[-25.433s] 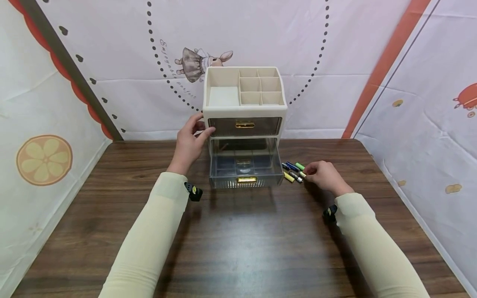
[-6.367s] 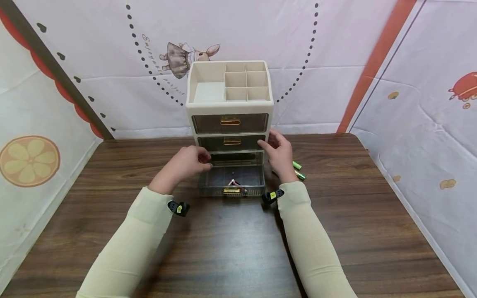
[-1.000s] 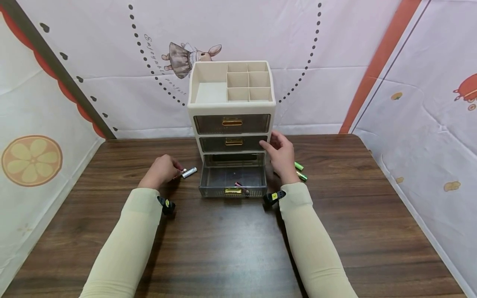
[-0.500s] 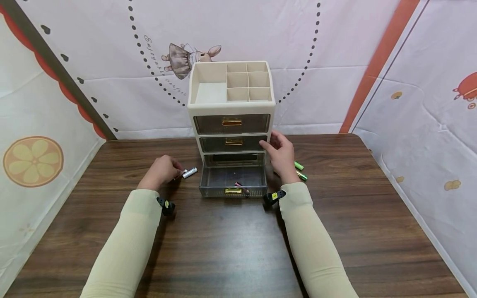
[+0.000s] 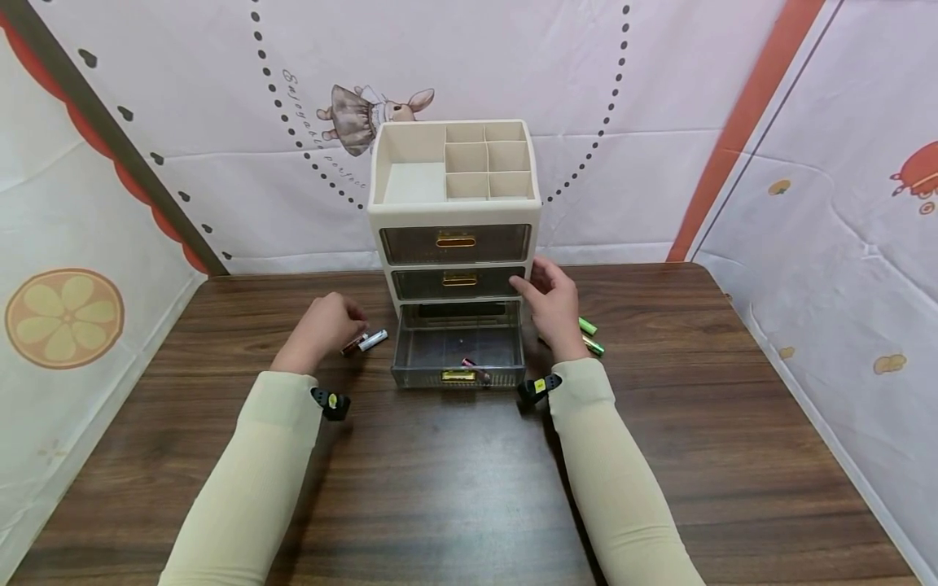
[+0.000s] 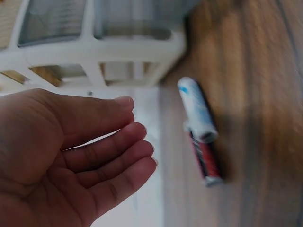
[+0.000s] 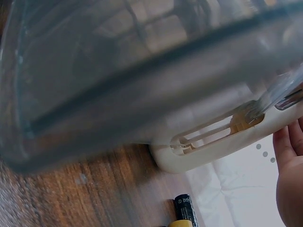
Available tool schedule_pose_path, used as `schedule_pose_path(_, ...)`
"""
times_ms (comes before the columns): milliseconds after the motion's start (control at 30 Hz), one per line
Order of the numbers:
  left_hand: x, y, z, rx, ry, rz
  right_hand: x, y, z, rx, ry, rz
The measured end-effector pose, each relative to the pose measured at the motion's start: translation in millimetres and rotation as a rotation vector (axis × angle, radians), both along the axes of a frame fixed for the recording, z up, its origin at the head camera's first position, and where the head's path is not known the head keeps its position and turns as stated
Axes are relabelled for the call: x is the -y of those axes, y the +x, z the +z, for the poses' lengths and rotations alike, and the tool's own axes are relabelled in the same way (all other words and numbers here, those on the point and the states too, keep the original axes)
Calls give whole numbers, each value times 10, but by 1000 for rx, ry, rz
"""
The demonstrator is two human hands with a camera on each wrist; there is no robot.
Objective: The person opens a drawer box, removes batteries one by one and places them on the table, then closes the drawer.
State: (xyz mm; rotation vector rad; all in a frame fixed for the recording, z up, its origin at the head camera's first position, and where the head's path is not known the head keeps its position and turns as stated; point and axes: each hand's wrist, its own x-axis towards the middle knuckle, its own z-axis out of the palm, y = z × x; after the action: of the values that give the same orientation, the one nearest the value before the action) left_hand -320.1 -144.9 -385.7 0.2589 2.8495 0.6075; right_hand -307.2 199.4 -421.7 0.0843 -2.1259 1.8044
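Observation:
A white drawer organizer [image 5: 454, 213] has its bottom drawer [image 5: 418, 377] pulled out, with a reddish battery [image 5: 469, 363] near the drawer's front. My left hand [image 5: 322, 327] is just above two batteries on the table, its fingers loosely bent and holding nothing. The left wrist view shows these as a white-and-blue battery [image 6: 197, 111] and a red-and-black battery [image 6: 206, 163], touching end to side. With my right hand [image 5: 554, 311] I grip the organizer's right side, thumb at the middle drawer's front edge; the fingertips are partly hidden behind it.
Green batteries [image 5: 593, 346] lie right of the organizer, partly behind my right hand. In the right wrist view a black battery [image 7: 184, 207] and a yellow one [image 7: 181, 223] lie there too. A patterned cloth [image 5: 623, 228] stands behind the wooden table [image 5: 469, 488].
My left hand went from the bottom drawer to the table on the left, let go of the red-and-black battery and rose slightly. Earlier, the middle drawer was out; now it is in.

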Motion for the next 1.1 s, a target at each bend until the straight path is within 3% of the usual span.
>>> schedule_pose_path(100,-74,30,93,-14,-5,-22,0,-2,9,9,12,-3)
schedule_pose_path(333,-233,107,296,-48,9,-104,74,207,277,7,38,1)
schedule_pose_path(700,-523,278,521,-80,79,-177,65,201,281,15,46,-7)
schedule_pose_path(867,-682,326,576,-94,92,-219,65,198,273,16,43,-8)
schedule_pose_path(1100,-900,379,557,-71,135,-273,67,196,273,21,38,-10)
